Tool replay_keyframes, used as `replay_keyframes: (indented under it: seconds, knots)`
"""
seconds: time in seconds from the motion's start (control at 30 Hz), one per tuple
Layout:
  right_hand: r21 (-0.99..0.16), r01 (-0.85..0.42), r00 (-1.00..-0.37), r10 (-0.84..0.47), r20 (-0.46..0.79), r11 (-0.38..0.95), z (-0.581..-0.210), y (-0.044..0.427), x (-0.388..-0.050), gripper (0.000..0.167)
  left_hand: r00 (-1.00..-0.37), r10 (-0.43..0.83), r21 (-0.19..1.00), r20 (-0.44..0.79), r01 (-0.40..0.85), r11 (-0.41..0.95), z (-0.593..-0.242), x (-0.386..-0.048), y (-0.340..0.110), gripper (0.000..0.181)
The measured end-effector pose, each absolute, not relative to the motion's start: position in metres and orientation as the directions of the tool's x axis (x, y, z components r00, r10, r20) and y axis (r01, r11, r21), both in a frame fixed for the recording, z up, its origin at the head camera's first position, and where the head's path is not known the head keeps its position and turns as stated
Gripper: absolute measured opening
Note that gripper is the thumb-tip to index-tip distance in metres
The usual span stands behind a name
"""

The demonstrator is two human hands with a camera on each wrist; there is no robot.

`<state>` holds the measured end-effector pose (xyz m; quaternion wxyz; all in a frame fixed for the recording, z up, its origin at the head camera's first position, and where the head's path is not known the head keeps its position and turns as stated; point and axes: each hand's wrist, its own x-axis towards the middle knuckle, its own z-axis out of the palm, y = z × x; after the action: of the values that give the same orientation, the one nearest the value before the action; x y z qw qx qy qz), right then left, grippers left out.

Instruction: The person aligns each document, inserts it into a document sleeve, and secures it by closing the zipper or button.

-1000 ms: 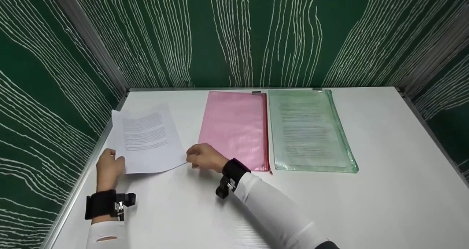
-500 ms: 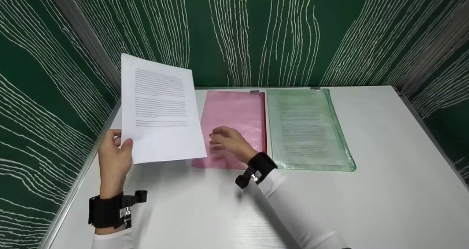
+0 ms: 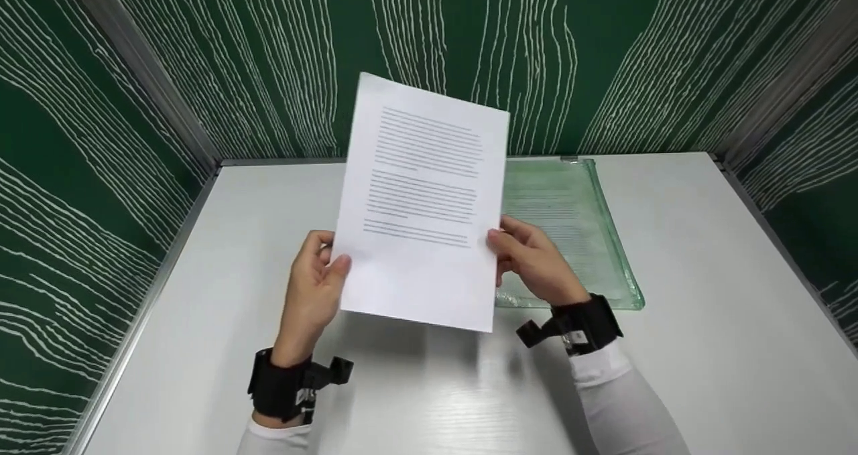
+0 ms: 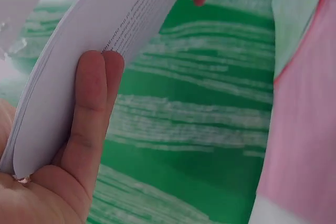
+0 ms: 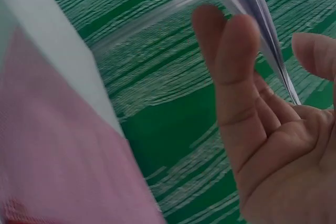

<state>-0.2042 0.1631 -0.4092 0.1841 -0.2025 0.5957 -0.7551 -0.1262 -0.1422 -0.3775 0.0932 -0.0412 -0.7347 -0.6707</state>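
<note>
A thin stack of printed paper sheets (image 3: pixel 422 200) is held up above the table, tilted with its text toward me. My left hand (image 3: pixel 315 291) grips its left edge, thumb in front and fingers behind. At the right edge my right hand (image 3: pixel 539 257) has its thumb over the front and its fingers behind. In the right wrist view, the sheets (image 5: pixel 268 30) run between thumb and fingers. Several layers show along the stack's edge (image 4: pixel 39 77) in the left wrist view. The pink zip pouch (image 4: pixel 302 140) is hidden behind the paper in the head view.
A green translucent zip pouch (image 3: pixel 603 240) with a printed sheet inside lies on the white table (image 3: pixel 697 321), partly covered by the paper and right hand. Green walls (image 3: pixel 623 13) with white wavy lines enclose the table's back and sides.
The paper stack has been lifted off the left of the table and carried right, in front of the pink pouch. My right hand let go of it, moved right, and now holds its right edge.
</note>
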Motion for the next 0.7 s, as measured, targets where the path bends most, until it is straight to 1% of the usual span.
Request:
replay_keyframes:
  seconds: [0.07, 0.2, 0.3, 0.37, 0.5, 0.63, 0.7]
  knots:
    - [-0.977, -0.02, -0.86, -0.495, 0.126, -0.213, -0.407, 0.177, -0.199, 0.044, -0.981, 0.021, 0.979, 0.191, 0.192, 0.075, -0.38, -0.129, -0.131, 0.021]
    - [-0.984, -0.123, -0.89, -0.424, 0.167, -0.13, -0.406, 0.201, -0.189, 0.042, -0.972, 0.183, 0.984, 0.147, 0.163, 0.075, -0.386, -0.136, -0.116, 0.028]
    - [-0.983, -0.178, -0.903, -0.387, 0.185, -0.054, -0.405, 0.216, -0.181, 0.041, -0.965, 0.237, 0.985, 0.116, 0.142, 0.098, -0.39, -0.142, -0.107, 0.031]
    - [-0.98, -0.198, -0.902, -0.387, 0.194, -0.029, -0.404, 0.223, -0.177, 0.039, -0.966, 0.225, 0.976, 0.13, 0.165, 0.142, -0.393, -0.147, -0.101, 0.028]
    - [-0.975, -0.219, -0.895, -0.402, 0.192, 0.022, -0.403, 0.233, -0.173, 0.037, -0.972, 0.119, 0.937, 0.201, 0.226, 0.267, -0.4, -0.156, -0.089, 0.017]
    - [-0.976, -0.214, -0.902, -0.393, 0.178, 0.049, -0.403, 0.237, -0.172, 0.036, -0.967, 0.054, 0.877, 0.249, 0.249, 0.411, -0.406, -0.162, -0.081, 0.009]
    - [-0.979, -0.201, -0.907, -0.384, 0.171, 0.04, -0.403, 0.239, -0.172, 0.037, -0.963, 0.04, 0.847, 0.267, 0.254, 0.467, -0.409, -0.164, -0.078, 0.01]
